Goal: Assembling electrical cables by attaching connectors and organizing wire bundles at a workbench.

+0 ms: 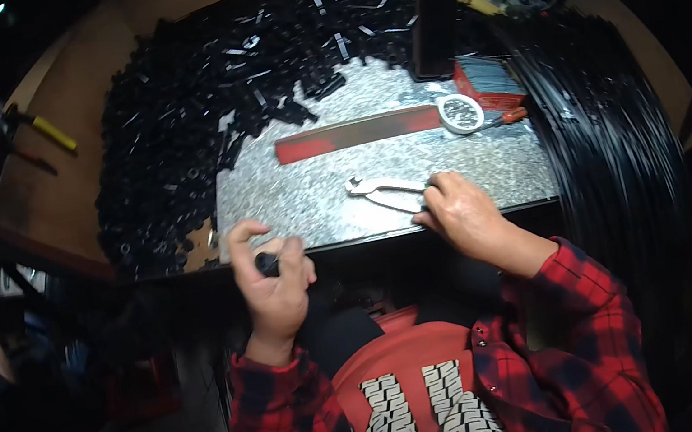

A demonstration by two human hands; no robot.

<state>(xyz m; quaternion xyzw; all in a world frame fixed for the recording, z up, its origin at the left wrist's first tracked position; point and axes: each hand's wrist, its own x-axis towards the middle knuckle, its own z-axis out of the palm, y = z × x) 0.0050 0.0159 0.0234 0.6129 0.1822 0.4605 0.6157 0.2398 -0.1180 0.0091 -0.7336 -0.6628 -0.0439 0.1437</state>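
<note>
My left hand [273, 285] is at the front edge of the worktop, its fingers curled around a small black tubular part [267, 264]. The thumb and forefinger stand somewhat apart from each other. To the right, my right hand [464, 213] is closed on the handles of metal pincers [380, 186]. Their jaws point left and away from me, above the speckled grey worktop [307, 204]. Nothing shows between the jaws. My palm and fingers hide the handle ends.
A large heap of black parts [168, 136] covers the back and left. Beyond the pincers lie a red bar [360, 133], a white round dish [461, 113], a screwdriver [512, 115] and a red box [482, 97]. Long black strips [592, 101] hang at right. A yellow-handled hammer [48, 130] is far left.
</note>
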